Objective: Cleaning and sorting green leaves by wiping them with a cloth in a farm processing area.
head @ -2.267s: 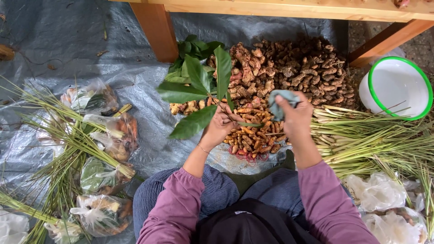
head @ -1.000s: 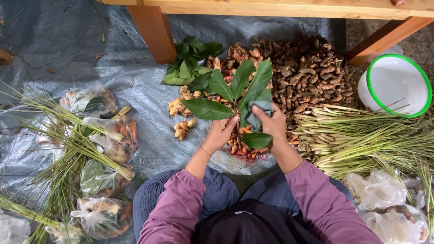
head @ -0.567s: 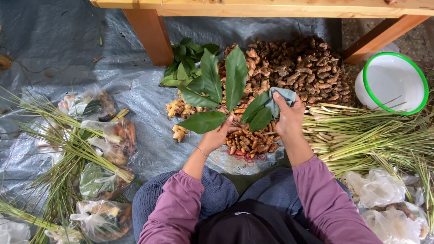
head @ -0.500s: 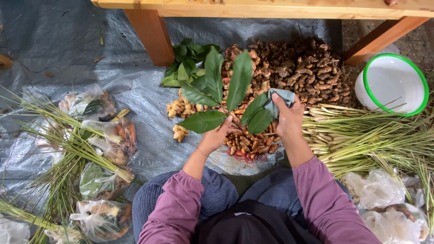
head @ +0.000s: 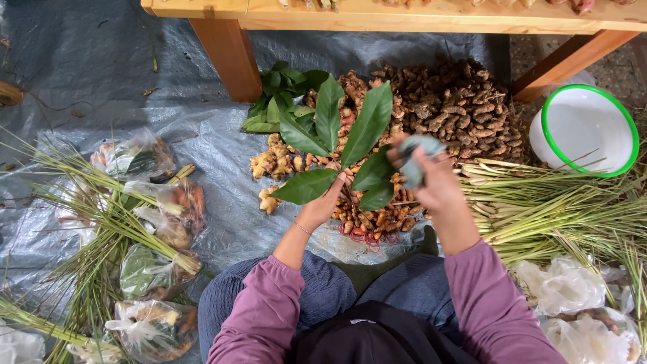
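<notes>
Clear plastic bags (head: 158, 222) of roots and greens (four, knotted shut) lie at the lower left of the frame; crumpled whitish bags (head: 573, 303) sit lower right.

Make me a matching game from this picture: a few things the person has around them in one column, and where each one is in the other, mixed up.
Things:
1. leafy sprig
2. grey cloth
3. white bowl
4. filled plastic bags

Places:
A. on the ground at the far right
B. in the left hand
C. among long stalks at the left
D. in the right hand

Pairs: 1-B, 2-D, 3-A, 4-C
</notes>
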